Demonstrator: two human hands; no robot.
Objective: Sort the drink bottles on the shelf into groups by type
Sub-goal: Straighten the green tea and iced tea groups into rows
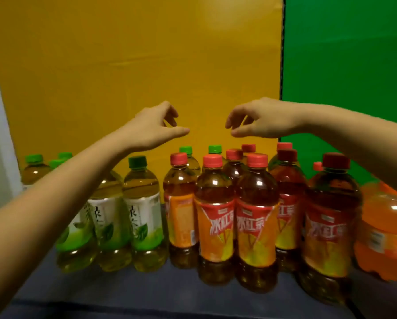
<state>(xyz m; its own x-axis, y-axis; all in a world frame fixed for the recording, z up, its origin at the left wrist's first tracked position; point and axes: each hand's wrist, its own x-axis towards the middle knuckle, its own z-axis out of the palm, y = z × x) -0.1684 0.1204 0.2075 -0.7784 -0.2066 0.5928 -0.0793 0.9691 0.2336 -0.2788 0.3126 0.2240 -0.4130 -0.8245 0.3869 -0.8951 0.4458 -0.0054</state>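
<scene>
Both hands raised above the bottle tops, empty. Left hand (154, 125) at about 11 o'clock from frame centre, fingers loosely curled, thumb pointing toward 3 o'clock, nothing between thumb and fingers. Right hand (259, 120) at about 1 o'clock, mirror posture, fingers drooping, thumb pointing toward 9 o'clock, holding nothing. The two hands are near each other but apart, with clear air between them and the caps below.

Dark shelf (160, 293) carries the drinks. Green-capped bottles (144, 210) with pale yellow liquid and white-and-green labels stand grouped toward 8 to 9 o'clock, partly hidden behind the left forearm; more green caps in a row behind them. Red-capped bottles (256, 217) with brown liquid and red-orange labels crowd the centre and run toward 3 o'clock, several deep. Two green caps (214, 148) show behind the red-capped cluster at 12 o'clock of it. Orange soda bottle (384, 233) at the 3 to 4 o'clock edge, just beside the outermost red-capped bottle, top hidden by the right forearm.

Backdrop: yellow panel (133, 54), green panel (347, 54) at 2 o'clock.
</scene>
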